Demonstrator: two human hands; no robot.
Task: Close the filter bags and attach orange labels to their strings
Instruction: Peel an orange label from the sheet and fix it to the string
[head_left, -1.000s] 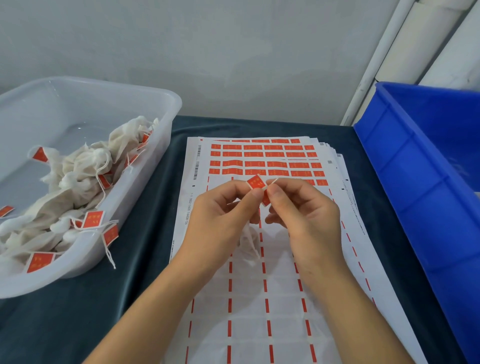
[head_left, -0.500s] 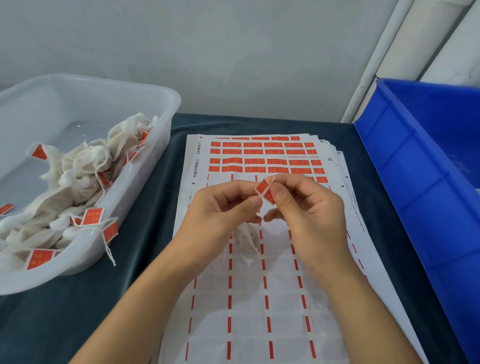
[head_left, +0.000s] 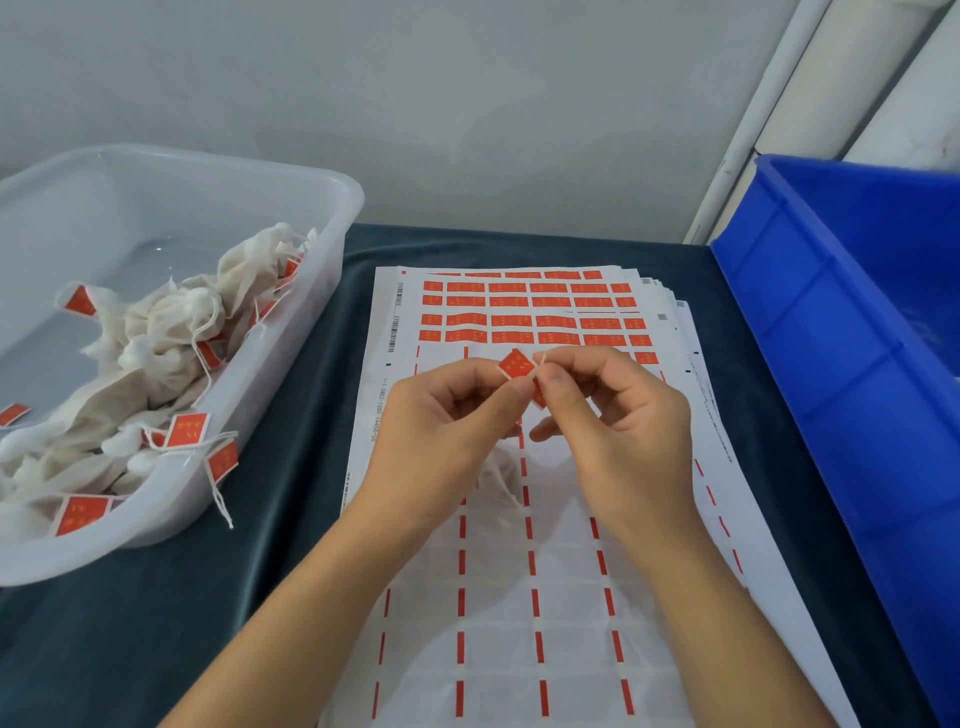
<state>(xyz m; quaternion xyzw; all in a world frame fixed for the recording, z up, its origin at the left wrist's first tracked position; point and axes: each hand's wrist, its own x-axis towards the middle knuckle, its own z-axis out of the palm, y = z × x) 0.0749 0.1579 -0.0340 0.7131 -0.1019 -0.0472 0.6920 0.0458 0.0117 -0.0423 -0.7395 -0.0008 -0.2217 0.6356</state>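
Note:
Both hands meet above the label sheets (head_left: 519, 571). My left hand (head_left: 441, 431) and my right hand (head_left: 618, 426) pinch one orange label (head_left: 516, 365) between thumbs and forefingers, folded around a white string end (head_left: 540, 357) that pokes out at its top. A white filter bag (head_left: 501, 480) hangs below and between the hands, mostly hidden by them. Rows of unused orange labels (head_left: 535, 312) fill the far part of the top sheet.
A clear plastic tub (head_left: 291, 187) at the left holds a heap of labelled filter bags (head_left: 156, 353); one string with a label hangs over its rim. A blue crate (head_left: 841, 364) stands along the right. Dark cloth (head_left: 156, 623) covers the table.
The hands have stayed close together over the sheets, working the label; it has been turned and pressed a little further around the string. The bag below shifted slightly.

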